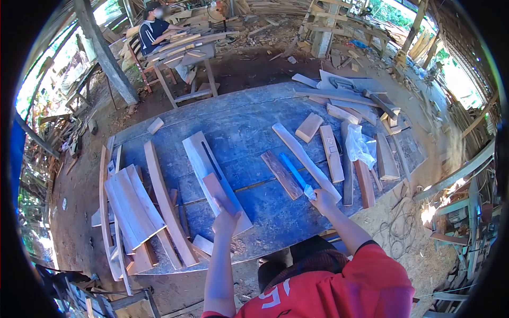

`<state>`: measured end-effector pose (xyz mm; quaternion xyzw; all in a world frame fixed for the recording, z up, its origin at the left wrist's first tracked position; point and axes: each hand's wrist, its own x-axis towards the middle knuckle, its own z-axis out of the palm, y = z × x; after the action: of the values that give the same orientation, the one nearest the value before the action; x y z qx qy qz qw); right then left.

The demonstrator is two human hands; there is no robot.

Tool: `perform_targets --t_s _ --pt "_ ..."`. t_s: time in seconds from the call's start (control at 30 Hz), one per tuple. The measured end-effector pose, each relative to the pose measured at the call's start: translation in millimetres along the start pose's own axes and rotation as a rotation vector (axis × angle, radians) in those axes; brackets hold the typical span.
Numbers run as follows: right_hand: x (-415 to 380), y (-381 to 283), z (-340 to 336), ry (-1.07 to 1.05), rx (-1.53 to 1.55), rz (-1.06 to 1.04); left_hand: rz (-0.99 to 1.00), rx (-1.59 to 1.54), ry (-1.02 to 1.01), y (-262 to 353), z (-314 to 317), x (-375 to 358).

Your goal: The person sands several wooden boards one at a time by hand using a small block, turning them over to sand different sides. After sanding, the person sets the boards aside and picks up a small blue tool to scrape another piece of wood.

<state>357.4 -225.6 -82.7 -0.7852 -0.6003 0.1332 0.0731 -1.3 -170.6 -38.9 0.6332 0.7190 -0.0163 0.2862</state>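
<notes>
My left hand (227,221) grips the near end of a short flat wooden block (216,190). That block rests over a longer pale board (194,148) with a narrow slot cut along its far half. In my right hand (324,202) is the pale handle of a long, narrow blue-looking tool (292,169), whose exact kind I cannot tell. It points away from me, over the blue table (254,116). A dark brown wooden strip (281,175) lies just left of the tool, and a long light board (307,159) to its right.
Curved planks (167,204) and wide boards (132,204) lie at the left. Wood blocks (309,127), a plastic bag (360,144) and a clamp (342,82) are on the right side. Beyond the table, a person (154,32) sits at a bench (193,53) with wood strips.
</notes>
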Motion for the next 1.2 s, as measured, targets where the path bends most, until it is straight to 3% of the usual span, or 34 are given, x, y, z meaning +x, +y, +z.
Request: perform_targets --t_s 0.1,0.3,0.47,0.57,0.67,0.73,0.77,0.83,0.87,0.9,1.0,1.1,1.2 --pt "6 -4 -7 -0.038 0.109 0.04 -0.002 0.017 -0.014 0 -2 1" --pt "39 -11 -43 -0.233 0.113 -0.139 -0.014 -0.043 0.043 -3 7 -1" --pt "63 22 -41 -0.12 0.399 -0.222 -0.063 -0.032 0.093 10 11 -7" --pt "72 44 -51 -0.238 0.476 -0.152 -0.035 -0.003 0.159 15 15 -10" --pt "74 77 -42 -0.227 0.646 -0.185 -0.059 0.002 0.232 37 21 -23" --pt "74 89 -59 -0.352 0.821 -0.11 -0.274 0.257 0.413 68 24 -31" --pt "74 100 -61 -0.357 0.823 -0.128 -0.287 0.256 0.426 84 29 -31" --pt "69 123 -65 -0.184 0.881 -0.184 -0.044 0.007 0.589 121 44 -30" --pt "66 132 -72 -0.218 0.923 -0.045 0.039 0.005 0.576 134 56 -23" --pt "60 141 -78 -0.229 0.924 -0.054 0.125 0.004 0.562 147 68 -14" --pt "47 176 -82 -0.027 1.067 -0.064 0.247 -0.052 0.49 213 90 0" --pt "36 200 -90 -0.081 1.205 0.04 0.402 -0.207 0.368 264 99 25" --pt "38 211 -90 -0.033 1.189 0.066 0.54 -0.152 0.462 308 102 67"
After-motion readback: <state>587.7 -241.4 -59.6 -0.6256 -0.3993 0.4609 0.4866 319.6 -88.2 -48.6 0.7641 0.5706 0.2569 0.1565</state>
